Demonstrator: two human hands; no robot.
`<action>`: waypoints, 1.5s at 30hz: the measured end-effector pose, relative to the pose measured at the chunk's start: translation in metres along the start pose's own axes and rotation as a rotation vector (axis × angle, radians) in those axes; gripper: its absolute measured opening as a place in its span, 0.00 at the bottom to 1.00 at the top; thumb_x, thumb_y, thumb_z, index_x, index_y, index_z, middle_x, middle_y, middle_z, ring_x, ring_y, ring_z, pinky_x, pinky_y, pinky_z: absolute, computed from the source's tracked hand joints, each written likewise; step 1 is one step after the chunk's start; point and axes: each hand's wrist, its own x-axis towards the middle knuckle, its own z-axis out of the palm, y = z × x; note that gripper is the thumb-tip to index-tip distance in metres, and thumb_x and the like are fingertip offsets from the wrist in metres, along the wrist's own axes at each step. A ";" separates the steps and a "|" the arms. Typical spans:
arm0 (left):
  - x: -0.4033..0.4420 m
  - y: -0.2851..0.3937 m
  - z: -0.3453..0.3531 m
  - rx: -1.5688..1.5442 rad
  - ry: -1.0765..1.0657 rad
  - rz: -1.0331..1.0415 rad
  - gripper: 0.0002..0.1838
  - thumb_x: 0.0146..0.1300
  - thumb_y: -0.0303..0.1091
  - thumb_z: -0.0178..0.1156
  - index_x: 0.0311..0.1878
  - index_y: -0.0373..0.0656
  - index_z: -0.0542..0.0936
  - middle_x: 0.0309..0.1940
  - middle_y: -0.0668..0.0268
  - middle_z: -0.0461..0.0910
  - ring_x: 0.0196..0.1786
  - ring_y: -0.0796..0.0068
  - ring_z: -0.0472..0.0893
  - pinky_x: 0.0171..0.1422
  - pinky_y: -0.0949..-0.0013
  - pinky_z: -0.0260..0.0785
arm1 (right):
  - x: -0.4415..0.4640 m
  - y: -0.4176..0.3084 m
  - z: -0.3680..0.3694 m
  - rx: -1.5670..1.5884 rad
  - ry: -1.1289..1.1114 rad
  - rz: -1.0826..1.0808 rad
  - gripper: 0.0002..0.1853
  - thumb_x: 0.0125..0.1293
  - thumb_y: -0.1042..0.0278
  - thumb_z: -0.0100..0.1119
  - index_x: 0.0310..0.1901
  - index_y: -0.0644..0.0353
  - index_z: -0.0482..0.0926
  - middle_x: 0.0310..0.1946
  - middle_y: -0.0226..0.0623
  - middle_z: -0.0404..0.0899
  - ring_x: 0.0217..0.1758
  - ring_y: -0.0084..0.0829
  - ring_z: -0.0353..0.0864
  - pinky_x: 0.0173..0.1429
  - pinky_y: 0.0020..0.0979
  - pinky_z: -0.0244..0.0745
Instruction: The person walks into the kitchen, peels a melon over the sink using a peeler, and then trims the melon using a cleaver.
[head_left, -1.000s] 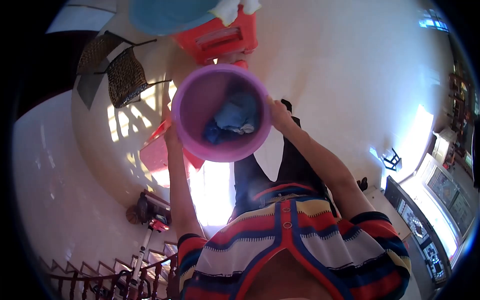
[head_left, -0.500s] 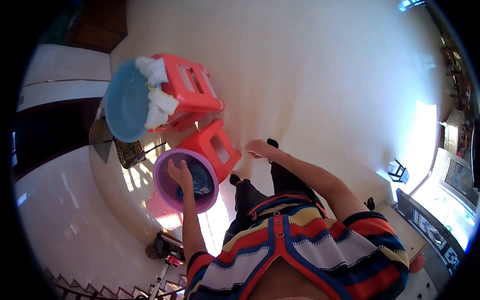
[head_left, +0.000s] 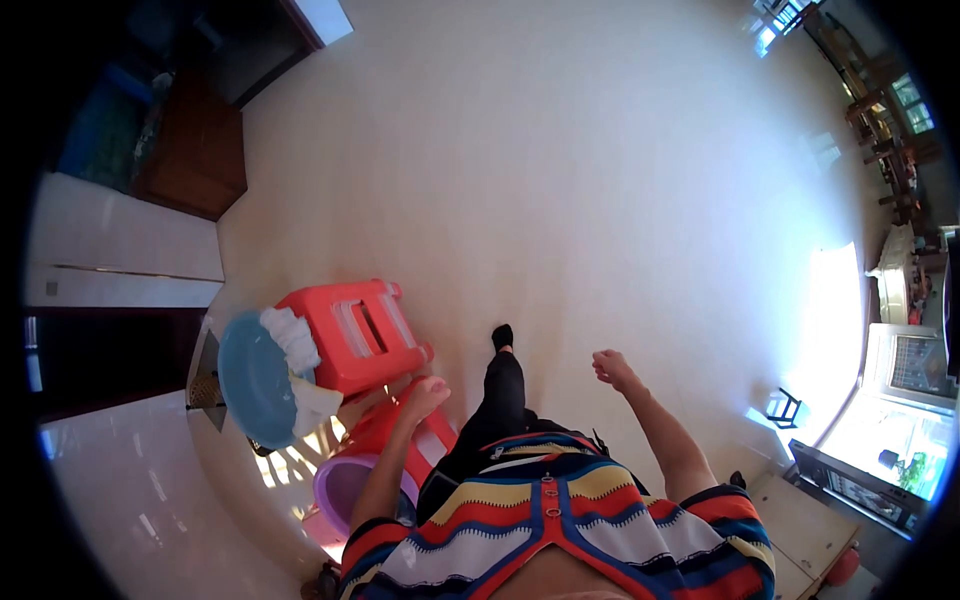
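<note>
My left hand (head_left: 427, 397) is loosely curled with nothing visible in it. It hovers over the lower red plastic stool (head_left: 375, 430), close to the taller red stool (head_left: 360, 335). Out over the bare floor to the right, my right hand (head_left: 612, 369) is closed in a loose fist and touches nothing. A purple basin (head_left: 342, 487) stands by the lower stool, partly hidden behind my left forearm. Beside the taller stool is a light blue basin (head_left: 250, 380), with a white cloth (head_left: 290, 340) and a cream-white cloth (head_left: 315, 405) draped over its rim.
A brown wooden cabinet (head_left: 195, 150) stands at the upper left. Pale floor (head_left: 580, 180) spreads ahead of my foot (head_left: 502, 337). On the right are a small dark stool (head_left: 785, 408) and a bright window (head_left: 905, 440). A woven basket (head_left: 204, 390) sits behind the blue basin.
I have stepped forward, so the stools and basins now sit lower in view. My left hand has left the purple basin and curled. My right hand has swung out to the right.
</note>
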 end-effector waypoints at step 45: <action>0.604 1.149 -0.326 1.371 -1.189 0.946 0.24 0.61 0.46 0.60 0.55 0.43 0.77 0.54 0.55 0.76 0.51 0.58 0.79 0.53 0.53 0.72 | 0.591 -0.990 -0.066 -0.978 0.040 -0.193 0.17 0.58 0.55 0.60 0.39 0.61 0.82 0.36 0.44 0.83 0.42 0.38 0.82 0.47 0.38 0.75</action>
